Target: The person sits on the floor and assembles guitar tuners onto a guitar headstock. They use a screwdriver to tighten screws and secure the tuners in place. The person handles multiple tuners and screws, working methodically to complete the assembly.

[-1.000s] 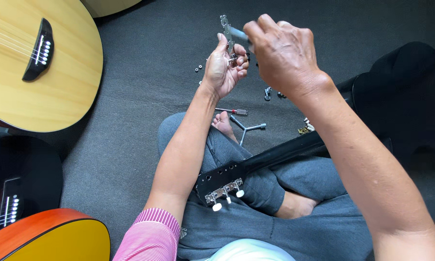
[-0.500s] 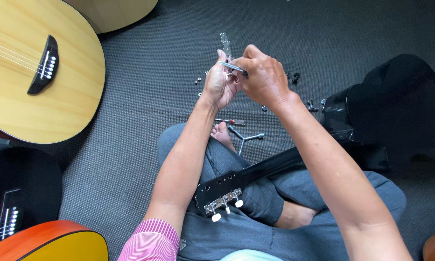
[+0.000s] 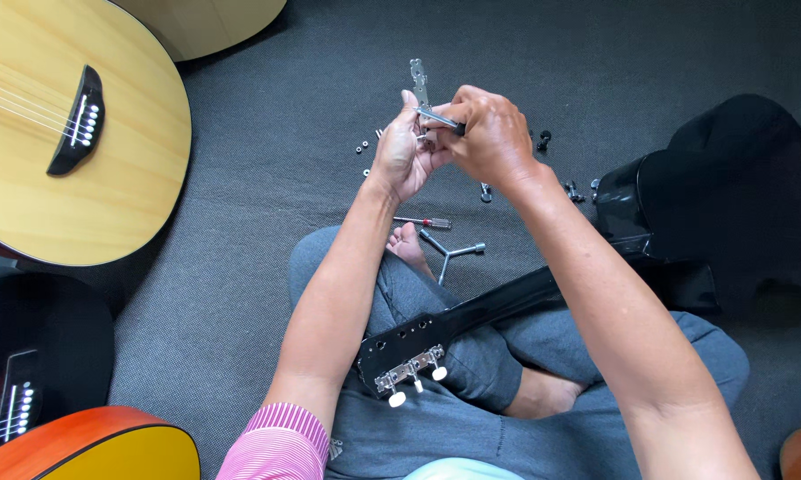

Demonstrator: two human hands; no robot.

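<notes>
Blond wooden guitar point(image 3: 72, 133) is lying at the carpet's left edge. Centrally, I am pinching a metal tuner plate point(image 3: 419, 89) in my left hand point(image 3: 402, 153), while my right hand point(image 3: 485, 135) is gripping a small tool point(image 3: 438, 119) against it.

Dark grey carpet point(image 3: 267, 204) covers the whole floor, lit evenly by soft daylight with only faint shadows. A pale wooden acoustic guitar point(image 3: 72, 133) lies flat at the upper left, another light body point(image 3: 205, 22) just beyond it. A black guitar point(image 3: 27, 364) and an orange-yellow one point(image 3: 89, 449) crowd the lower left corner. No walls or furniture show.
</notes>
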